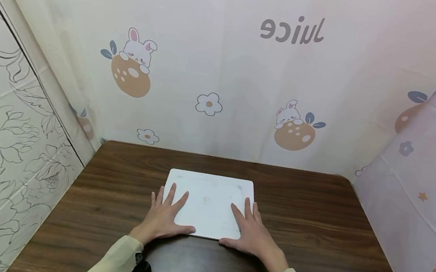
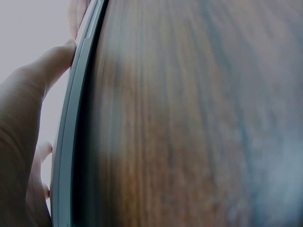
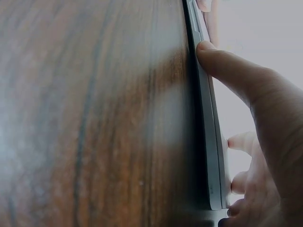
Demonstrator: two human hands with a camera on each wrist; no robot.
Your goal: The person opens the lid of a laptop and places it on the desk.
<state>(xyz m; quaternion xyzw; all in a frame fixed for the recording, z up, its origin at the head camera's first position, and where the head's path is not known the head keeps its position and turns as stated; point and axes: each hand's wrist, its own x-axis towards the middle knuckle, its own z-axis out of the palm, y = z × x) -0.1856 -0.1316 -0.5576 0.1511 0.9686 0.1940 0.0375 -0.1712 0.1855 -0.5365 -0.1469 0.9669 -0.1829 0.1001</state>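
Observation:
A closed laptop with a pale lid lies flat on the brown wooden table. My left hand rests on its left side, fingers spread straight over the lid and the left edge. On the opposite side, my right hand lies much the same way, fingers fanned across the right part of the lid. Both thumbs point inward along the near edge. In the left wrist view the left thumb touches the laptop's grey front edge; the right thumb does likewise in the right wrist view.
Dark wood table surrounds the laptop. A curtain printed with rabbits and flowers hangs behind it and along the right. To the left stands a white panel with line-drawn flowers. Small black wrist cameras sit at both cuffs.

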